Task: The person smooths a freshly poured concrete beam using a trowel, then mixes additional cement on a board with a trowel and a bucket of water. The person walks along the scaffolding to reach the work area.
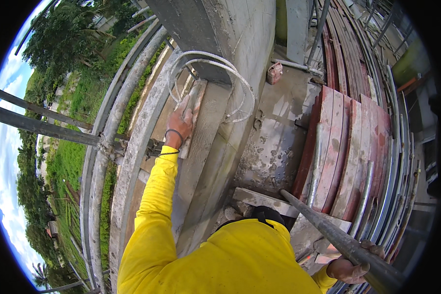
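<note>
Your left hand (180, 122) lies flattened over a pale, narrow board (198, 102), fingers pointing away from you; whether they clasp it or merely press on it, you cannot tell from this view. The board lies lengthwise on a grey concrete ledge (207, 122), to the left of your body. A dark band (173, 131) circles that wrist, just beyond your yellow sleeve (157, 188).

Your right hand (349, 271) is wrapped around a grey metal pipe (323, 225) near the lower right, the thumb on its near side. The pipe slants away from you toward the wet floor (274, 137).

Just past your left hand, a loop of whitish hose (234, 71) curves over the ledge, in front of a grey concrete column (196, 29). To your left run scaffold tubes (113, 112), with green vegetation (71, 152) below and beyond them. To your right, stacked reddish planks (330, 142) lie beside more metal pipes (379, 215). Farther ahead, a small reddish container (274, 73) stands on the floor.
</note>
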Available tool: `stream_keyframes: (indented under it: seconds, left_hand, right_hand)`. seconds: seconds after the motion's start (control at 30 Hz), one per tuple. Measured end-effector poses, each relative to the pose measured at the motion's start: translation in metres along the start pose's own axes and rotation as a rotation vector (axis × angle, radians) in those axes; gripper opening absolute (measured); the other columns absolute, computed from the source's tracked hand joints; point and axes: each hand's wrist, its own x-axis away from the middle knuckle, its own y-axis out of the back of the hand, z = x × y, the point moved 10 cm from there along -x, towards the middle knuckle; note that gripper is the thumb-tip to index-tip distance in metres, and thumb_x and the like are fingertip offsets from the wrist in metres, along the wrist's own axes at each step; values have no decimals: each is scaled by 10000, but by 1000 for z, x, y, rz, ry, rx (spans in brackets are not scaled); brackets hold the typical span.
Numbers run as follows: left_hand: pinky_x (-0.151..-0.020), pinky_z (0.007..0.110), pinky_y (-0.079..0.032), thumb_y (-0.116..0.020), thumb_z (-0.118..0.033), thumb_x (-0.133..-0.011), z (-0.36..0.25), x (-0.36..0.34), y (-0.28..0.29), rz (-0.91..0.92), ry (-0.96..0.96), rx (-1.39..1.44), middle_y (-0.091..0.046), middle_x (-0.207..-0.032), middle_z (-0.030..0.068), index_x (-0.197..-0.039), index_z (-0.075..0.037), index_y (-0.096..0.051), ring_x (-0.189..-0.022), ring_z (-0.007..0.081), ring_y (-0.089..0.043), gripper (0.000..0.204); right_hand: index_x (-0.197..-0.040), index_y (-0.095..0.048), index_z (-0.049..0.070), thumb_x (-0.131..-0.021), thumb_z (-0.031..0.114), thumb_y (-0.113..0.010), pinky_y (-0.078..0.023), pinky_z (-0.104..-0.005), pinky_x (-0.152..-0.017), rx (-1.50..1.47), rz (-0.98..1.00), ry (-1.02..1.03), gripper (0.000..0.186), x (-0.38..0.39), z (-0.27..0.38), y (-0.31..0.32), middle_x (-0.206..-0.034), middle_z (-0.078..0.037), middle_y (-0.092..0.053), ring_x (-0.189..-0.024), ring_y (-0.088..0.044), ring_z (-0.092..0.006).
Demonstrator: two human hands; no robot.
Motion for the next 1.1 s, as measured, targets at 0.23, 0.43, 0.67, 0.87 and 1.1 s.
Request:
stream_keyframes:
  seconds: [0.23,0.43,0.67,0.87,1.1]
  left_hand:
    - [-1093,399,-442,-552,-195,-1002,-9,2,-14,99,3,60,-620,-1390,266,-1522,-122,-510,-1294,408,-605,527]
    - [-988,442,-498,-553,-211,-994,-35,20,-25,96,-170,74,-651,-1276,283,-1520,-148,-506,-1177,457,-625,532]
    - [-1025,398,-496,-551,-204,-1005,-46,29,-9,227,-55,-7,-648,-1327,263,-1540,-163,-490,-1230,408,-642,540]
    - [-914,477,-537,-549,-208,-999,-45,19,-30,171,-159,-155,-669,-1237,275,-1531,-190,-499,-1080,462,-668,534]
    - [-775,542,-515,-565,-213,-990,-33,25,-7,73,-136,-267,-702,-987,270,-1535,-183,-477,-876,467,-666,553]
  right_hand:
    - [-1317,-461,-44,-998,469,-650,-499,-392,-750,45,-20,-20,632,2,-3,6,-1097,-185,-572,-906,-565,-269]
    - [-1291,-469,-33,-984,472,-653,-504,-392,-757,33,-66,-33,620,0,-5,7,-1085,-172,-581,-909,-575,-270]
    - [-1211,-502,-20,-956,471,-684,-497,-390,-713,45,-88,-5,582,1,2,3,-1042,-162,-582,-824,-580,-269]
    - [-1230,-482,-23,-959,462,-679,-488,-386,-694,40,-53,0,589,-1,0,3,-1042,-168,-579,-822,-575,-264]
    - [-1254,-463,-17,-964,471,-665,-486,-375,-694,80,-84,-17,603,-1,6,-6,-1017,-163,-564,-825,-573,-259]
